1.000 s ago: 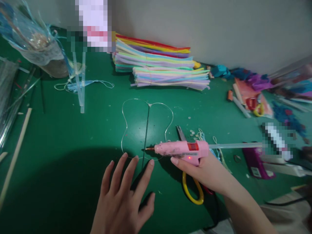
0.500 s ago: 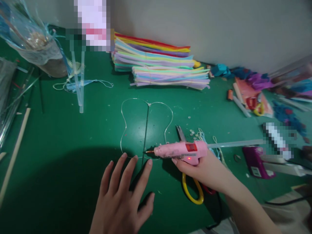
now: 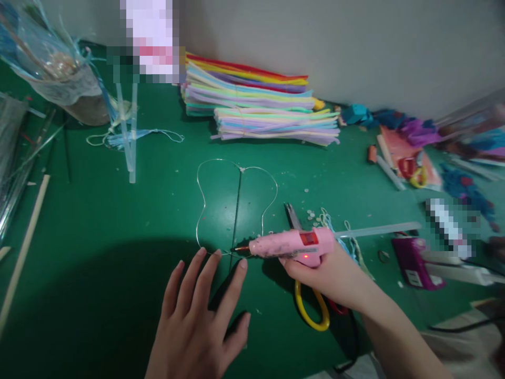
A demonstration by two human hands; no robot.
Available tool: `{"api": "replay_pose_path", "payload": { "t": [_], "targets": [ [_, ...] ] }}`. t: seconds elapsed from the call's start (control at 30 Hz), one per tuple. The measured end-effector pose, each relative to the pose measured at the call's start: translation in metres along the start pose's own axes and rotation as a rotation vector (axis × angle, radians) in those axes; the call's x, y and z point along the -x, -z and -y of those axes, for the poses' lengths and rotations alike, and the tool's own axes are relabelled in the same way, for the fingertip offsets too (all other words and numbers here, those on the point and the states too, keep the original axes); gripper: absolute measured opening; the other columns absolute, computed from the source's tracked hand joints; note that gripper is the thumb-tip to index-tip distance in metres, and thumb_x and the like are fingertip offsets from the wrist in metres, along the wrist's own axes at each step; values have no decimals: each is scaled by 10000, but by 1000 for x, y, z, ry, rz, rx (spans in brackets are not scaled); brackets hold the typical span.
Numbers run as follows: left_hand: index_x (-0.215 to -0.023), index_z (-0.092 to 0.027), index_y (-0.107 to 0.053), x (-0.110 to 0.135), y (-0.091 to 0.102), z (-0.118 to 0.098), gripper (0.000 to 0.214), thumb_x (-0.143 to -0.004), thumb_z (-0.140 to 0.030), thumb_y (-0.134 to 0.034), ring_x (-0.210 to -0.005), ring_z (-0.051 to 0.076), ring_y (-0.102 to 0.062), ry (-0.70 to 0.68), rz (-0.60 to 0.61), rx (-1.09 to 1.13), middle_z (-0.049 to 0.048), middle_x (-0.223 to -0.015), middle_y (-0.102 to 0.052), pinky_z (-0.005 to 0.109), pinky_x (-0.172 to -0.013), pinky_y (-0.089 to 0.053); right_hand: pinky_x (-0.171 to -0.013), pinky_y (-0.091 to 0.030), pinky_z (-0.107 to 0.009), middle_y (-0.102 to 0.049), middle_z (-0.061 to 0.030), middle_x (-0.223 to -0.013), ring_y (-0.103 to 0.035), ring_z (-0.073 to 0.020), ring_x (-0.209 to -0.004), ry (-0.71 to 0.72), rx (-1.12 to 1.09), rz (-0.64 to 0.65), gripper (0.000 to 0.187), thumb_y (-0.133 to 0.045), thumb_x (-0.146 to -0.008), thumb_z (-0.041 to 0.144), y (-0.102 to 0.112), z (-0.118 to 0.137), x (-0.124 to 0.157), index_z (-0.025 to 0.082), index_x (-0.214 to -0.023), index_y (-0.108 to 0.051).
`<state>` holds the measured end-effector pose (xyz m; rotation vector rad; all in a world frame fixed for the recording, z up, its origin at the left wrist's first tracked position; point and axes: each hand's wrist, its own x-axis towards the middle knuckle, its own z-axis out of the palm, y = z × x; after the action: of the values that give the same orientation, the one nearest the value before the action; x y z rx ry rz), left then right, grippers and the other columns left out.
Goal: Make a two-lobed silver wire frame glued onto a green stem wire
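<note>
A thin wire bent into a wavy closed outline (image 3: 204, 202) lies flat on the green table (image 3: 118, 216). My left hand (image 3: 197, 321) rests with fingers spread, its fingertips at the lower edge of the wire. In my right hand (image 3: 321, 271) is a pink hot glue gun (image 3: 292, 243) with a red light lit; a clear glue stick (image 3: 379, 230) sticks out of its back. The dark nozzle points left, at the wire's lower edge between my left fingertips. Whether it touches the wire I cannot tell. Yellow-handled pliers or scissors (image 3: 325, 318) lie partly hidden beneath my right hand.
Bundles of coloured pipe cleaners (image 3: 272, 123) lie along the back wall. Two glue sticks (image 3: 132, 142) and a blue tassel (image 3: 130, 138) are at left, near a wrapped pot (image 3: 87, 100). A purple box (image 3: 416, 263) and red-and-yellow-handled scissors (image 3: 414, 171) lie at right.
The right side of the wire outline has shifted slightly left and inward. The glue gun has moved a touch left, its nozzle now over the lower wire. My left hand is nearly still.
</note>
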<state>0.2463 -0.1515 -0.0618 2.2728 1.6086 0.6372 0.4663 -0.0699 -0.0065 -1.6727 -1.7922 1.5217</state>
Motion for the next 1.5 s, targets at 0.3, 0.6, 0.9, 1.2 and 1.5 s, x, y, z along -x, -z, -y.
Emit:
{"api": "replay_pose_path", "payload": {
  "t": [0.3,0.6,0.9,1.2,1.5],
  "targets": [
    [-1440,-280,-510,1,1,4,601,-888,-496,-606,-1395,325,-419,-39,21,-43,139,-1477,-475,456,-1192,-177,-741,-617,-258,-791,17,-944,-743,-173,-828,1,5,-62,308,-577,-778,128,-2,2,1,267,-969,-776],
    [-1482,-254,-450,0,2,10,646,-896,-487,-590,-1386,339,-419,-128,52,-157,167,-1484,-441,462,-1174,-200,-817,-623,-331,-786,21,-933,-739,-196,-850,-20,-34,-49,328,-589,-784,124,-2,1,0,294,-995,-772],
    [-1486,-297,-438,2,3,10,645,-895,-507,-584,-1387,337,-420,-108,64,-157,162,-1481,-433,478,-1155,-229,-865,-611,-341,-782,19,-996,-735,-199,-896,-23,-19,-29,375,-571,-798,102,-1,-1,2,301,-1049,-766],
    [-1482,-374,-423,-1,2,9,624,-896,-522,-579,-1373,341,-440,-89,60,-156,151,-1479,-423,504,-1120,-284,-584,-601,-262,-776,-24,-961,-712,-158,-703,-9,-156,-152,319,-610,-904,368,-22,4,0,291,-1198,-706],
    [-1497,-317,-415,1,3,11,662,-894,-532,-582,-1389,349,-422,-127,53,-186,153,-1502,-431,489,-1164,-212,-321,-371,-172,-768,-59,-1013,-640,-112,-570,-43,-180,-112,365,-599,-907,397,-25,3,-3,287,-1242,-689]
  ]
}}
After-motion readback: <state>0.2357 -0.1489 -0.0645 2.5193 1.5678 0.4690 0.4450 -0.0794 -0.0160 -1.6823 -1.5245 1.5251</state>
